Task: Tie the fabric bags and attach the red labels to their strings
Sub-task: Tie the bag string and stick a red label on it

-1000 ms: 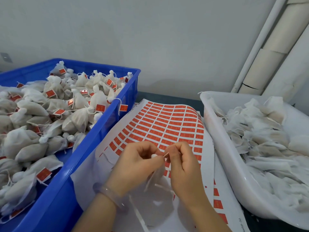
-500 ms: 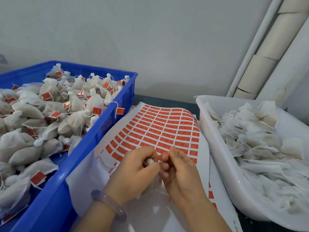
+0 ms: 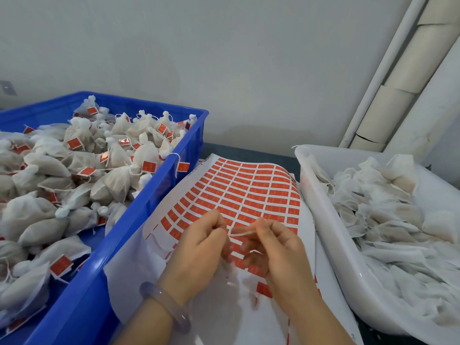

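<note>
Two hands meet at the near centre, above a sheet of red labels [image 3: 249, 192] that lies curved between two bins. The left hand [image 3: 199, 250], with a pale bracelet [image 3: 163, 303] on its wrist, has its fingers curled and pinches one end of a thin white string [image 3: 240, 232]. The right hand [image 3: 278, 252] pinches the other end between thumb and forefinger, so the string runs short and straight between them. Just below the hands hangs a small fabric bag [image 3: 236, 280], blurred and see-through; how the string sits on it cannot be told. On the left, a blue crate [image 3: 119, 235] holds a heap of tied bags [image 3: 117, 183] with red labels, and one hanging label [image 3: 183, 167] dangles over its right rim. On the right, a white tub [image 3: 323, 232] holds loose, flat untied bags [image 3: 388, 215]. Pale pipes [image 3: 398, 95] lean against the far wall at the right.
</note>
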Motion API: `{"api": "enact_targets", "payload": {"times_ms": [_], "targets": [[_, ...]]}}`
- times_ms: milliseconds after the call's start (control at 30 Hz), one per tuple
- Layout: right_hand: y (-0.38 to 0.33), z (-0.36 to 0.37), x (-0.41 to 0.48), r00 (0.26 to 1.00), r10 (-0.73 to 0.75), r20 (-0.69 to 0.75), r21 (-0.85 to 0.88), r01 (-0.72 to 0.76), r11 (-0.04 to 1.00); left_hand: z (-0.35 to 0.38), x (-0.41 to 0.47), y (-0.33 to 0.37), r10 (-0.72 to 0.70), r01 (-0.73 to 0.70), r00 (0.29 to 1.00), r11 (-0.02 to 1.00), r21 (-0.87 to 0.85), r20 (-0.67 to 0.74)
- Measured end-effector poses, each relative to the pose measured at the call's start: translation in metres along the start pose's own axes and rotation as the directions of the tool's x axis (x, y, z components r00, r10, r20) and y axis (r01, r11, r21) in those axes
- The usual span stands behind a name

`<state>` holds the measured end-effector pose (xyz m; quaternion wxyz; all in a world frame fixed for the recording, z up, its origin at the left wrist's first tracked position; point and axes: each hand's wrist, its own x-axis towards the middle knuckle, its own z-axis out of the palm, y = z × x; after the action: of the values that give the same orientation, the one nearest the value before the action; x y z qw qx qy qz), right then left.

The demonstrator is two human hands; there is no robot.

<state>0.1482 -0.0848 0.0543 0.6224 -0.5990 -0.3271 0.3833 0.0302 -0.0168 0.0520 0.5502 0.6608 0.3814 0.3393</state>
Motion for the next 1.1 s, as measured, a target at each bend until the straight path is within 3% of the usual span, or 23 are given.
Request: {"api": "enact_targets", "payload": {"times_ms": [67, 100, 200, 267, 333, 533, 667, 767, 933, 1100], "targets": [[-0.004, -0.012, 0.0, 0.997, -0.034, -0.066, -0.235, 0.017, 0.972, -0.001, 0.0, -0.001, -0.03, 0.029, 0.999, 0.999, -0.012, -0.025], [-0.006, -0.019, -0.001, 0.996, -0.071, -0.06, -0.388, 0.043, 0.921, -0.003, 0.0, -0.004, -0.011, 0.012, 1.0, 0.998, 0.068, -0.023], [-0.007, -0.036, -0.007, 0.999, -0.053, 0.01, -0.772, 0.041, 0.634, -0.003, 0.001, -0.01, 0.032, -0.065, 0.996, 0.883, 0.465, 0.078], [-0.005, -0.045, -0.01, 0.998, 0.044, 0.051, -0.859, 0.022, 0.511, 0.001, 0.0, -0.009, -0.009, -0.074, 0.991, 0.797, 0.599, 0.134], [-0.002, -0.052, -0.014, 0.988, 0.117, 0.106, -0.868, 0.034, 0.495, 0.002, -0.001, -0.005, -0.054, -0.064, 0.985, 0.767, 0.639, 0.164], [0.001, -0.062, -0.023, 0.969, 0.133, 0.209, -0.856, 0.116, 0.505, -0.009, -0.001, -0.002, -0.167, -0.026, 0.973, 0.602, 0.798, 0.158], [0.004, -0.059, -0.027, 0.958, 0.126, 0.257, -0.915, 0.2, 0.351, -0.007, 0.001, -0.001, -0.19, -0.016, 0.972, 0.535, 0.845, 0.139], [0.007, -0.057, -0.028, 0.949, 0.114, 0.295, -0.921, 0.25, 0.3, -0.008, 0.003, -0.002, -0.224, 0.01, 0.966, 0.541, 0.841, 0.132], [0.004, -0.055, -0.015, 0.928, 0.101, 0.358, -0.867, 0.29, 0.405, -0.011, 0.004, -0.006, -0.207, 0.024, 0.968, 0.633, 0.774, 0.139], [0.003, -0.048, -0.003, 0.794, 0.253, 0.553, -0.788, 0.4, 0.469, -0.012, 0.007, -0.01, -0.191, 0.037, 0.975, 0.636, 0.771, 0.11]]}}
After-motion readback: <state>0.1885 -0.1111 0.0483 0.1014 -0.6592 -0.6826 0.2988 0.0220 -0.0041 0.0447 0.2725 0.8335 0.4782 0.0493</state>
